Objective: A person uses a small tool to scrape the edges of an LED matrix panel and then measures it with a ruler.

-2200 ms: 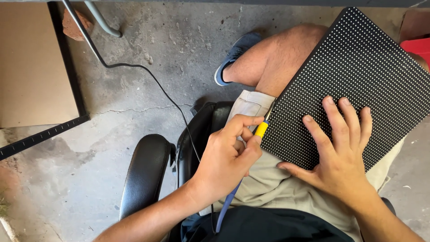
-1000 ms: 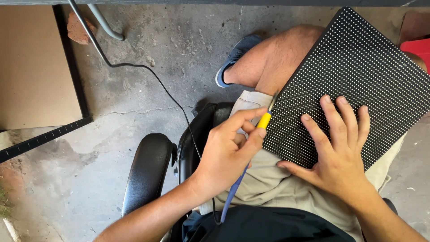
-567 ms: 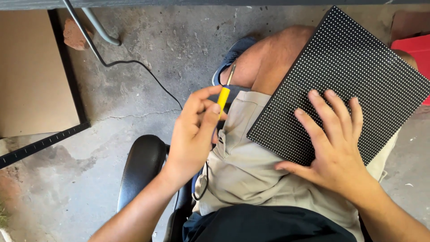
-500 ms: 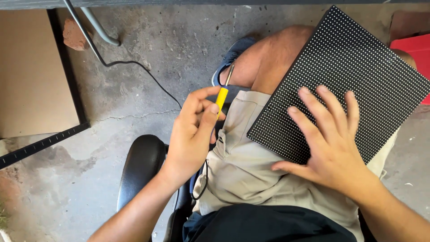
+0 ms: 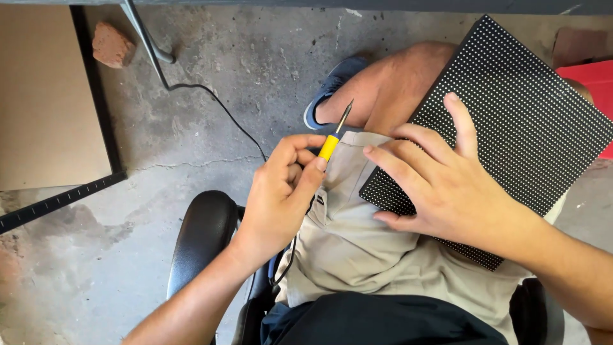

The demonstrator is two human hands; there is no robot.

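while the black dotted panel [image 5: 511, 128] lies on the lap at right, right hand [image 5: 447, 188] spread flat on its near-left corner, left hand [image 5: 281, 191] pinching a yellow-handled soldering iron [image 5: 333, 137], tip pointing far

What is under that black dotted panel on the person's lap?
The dotted panel rests on the person's thigh, over beige shorts, with the right hand lying on top near its lower edge. A red thing shows past its far corner. The panel's underside is hidden.
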